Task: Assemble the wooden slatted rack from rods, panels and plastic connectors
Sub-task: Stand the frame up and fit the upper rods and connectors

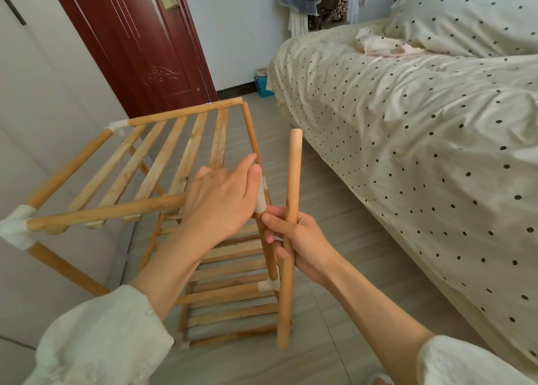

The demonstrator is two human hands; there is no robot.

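Wooden loose rod [292,210], gripped mid-length in right hand [300,244] beside the rack [163,163], looks light, stiff; left hand [224,198] curls round the white connector [261,199] on the corner post.

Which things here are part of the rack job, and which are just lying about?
Job: rack; loose rod in right hand; white connector under left hand.
Lying about: bed; door; hanging clothes; blue box.
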